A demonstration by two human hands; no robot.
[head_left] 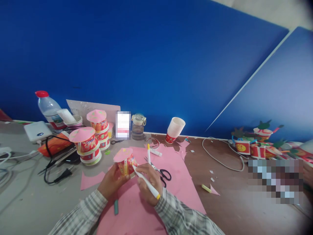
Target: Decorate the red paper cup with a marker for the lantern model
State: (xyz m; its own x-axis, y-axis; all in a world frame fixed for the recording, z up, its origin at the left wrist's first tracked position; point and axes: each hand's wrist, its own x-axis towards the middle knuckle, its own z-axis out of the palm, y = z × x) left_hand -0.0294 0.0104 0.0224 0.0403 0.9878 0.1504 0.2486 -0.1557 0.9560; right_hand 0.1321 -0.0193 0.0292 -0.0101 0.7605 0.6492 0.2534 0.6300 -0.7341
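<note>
Left hand [111, 181] grips a red cup [126, 166] topped with pink paper [123, 154] — right hand [152, 177] grips a white marker [150, 187] pointed at it.

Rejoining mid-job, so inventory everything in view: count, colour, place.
Cone-roofed paper cup: 1, red and pink, centre
Cone-roofed cup stacks: 2, red and pink, left
Nested paper cups: 1 stack, white and red, rear
Plastic markers: 2, white and yellow, centre
Paper sheet: 1, pink, centre
Metal scissors: at least 1, black-handled, centre
Lidded bottle: 1, clear, rear
Capped plastic bottle: 1, clear and red, left rear
Cable with plug: 1, black, left
Rounded device: 1, white, far left
Decorated paper cups: several, mostly red, right
Wall panels: 2, blue, behind
Left hand: 1, grey-checked sleeve, holding cup
Right hand: 1, grey-checked sleeve, holding marker
</note>
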